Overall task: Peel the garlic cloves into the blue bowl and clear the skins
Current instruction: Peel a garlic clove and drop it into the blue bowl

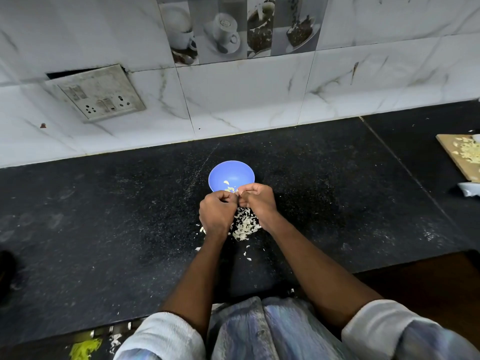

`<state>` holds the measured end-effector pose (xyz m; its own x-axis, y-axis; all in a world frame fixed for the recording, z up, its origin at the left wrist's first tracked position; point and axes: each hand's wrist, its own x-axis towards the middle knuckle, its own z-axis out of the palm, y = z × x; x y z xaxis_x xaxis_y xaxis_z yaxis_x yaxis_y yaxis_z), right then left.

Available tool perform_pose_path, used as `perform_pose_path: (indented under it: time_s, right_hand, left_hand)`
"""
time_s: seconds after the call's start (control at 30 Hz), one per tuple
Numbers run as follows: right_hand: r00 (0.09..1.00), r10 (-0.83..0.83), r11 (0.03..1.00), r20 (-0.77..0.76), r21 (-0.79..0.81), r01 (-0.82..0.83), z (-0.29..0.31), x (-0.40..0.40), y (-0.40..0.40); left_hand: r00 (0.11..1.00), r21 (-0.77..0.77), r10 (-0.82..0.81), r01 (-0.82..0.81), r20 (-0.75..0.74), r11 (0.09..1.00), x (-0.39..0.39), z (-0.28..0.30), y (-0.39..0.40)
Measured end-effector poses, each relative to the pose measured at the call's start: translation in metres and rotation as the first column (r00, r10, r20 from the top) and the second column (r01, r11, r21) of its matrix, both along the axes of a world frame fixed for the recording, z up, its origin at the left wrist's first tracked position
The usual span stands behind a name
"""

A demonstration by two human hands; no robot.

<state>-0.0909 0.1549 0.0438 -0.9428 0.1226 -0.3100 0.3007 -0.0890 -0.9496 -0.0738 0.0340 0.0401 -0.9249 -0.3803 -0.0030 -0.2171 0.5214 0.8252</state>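
We pinch what we judge is a garlic clove, mostly hidden, between left hand (217, 213) and right hand (255, 201), both curled tight at the near rim of the blue bowl (231, 172), and should strip skin toward the skins pile (245, 224) on the counter (104, 216).

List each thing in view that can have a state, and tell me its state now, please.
blue bowl: upright on the counter, a few peeled cloves inside.
left hand: fingers curled, working at a clove I cannot see.
right hand: fingers curled, meeting the left hand.
garlic skins: loose pile on the counter below the hands.
cutting board: flat at right edge, chopped pieces on it.
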Motion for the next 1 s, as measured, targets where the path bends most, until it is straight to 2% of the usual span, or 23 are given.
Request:
perform_pose_path:
  time_s: [0.2, 0.33, 0.63, 1.0]
  right_hand:
    - [0.999, -0.012, 0.996, 0.032, -0.090, 0.015, 0.002, 0.005, 0.004]
    - [0.999, 0.006, 0.988, 0.042, -0.153, 0.000, 0.001, 0.008, 0.005]
    - [1.000, 0.004, 0.995, 0.005, -0.098, -0.003, 0.000, 0.013, 0.005]
    - [1.000, 0.015, 0.994, -0.011, -0.104, -0.016, -0.001, 0.016, 0.003]
  left_hand:
    - [0.982, 0.093, -0.143, 0.155, -0.121, 0.984, -0.002, 0.000, -0.008]
    - [0.986, 0.071, -0.114, 0.123, -0.120, 0.990, 0.001, -0.004, -0.005]
    - [0.987, 0.105, -0.131, 0.140, -0.094, 0.984, 0.003, -0.006, 0.000]
    - [0.980, 0.057, -0.158, 0.165, -0.121, 0.985, 0.009, -0.011, 0.000]
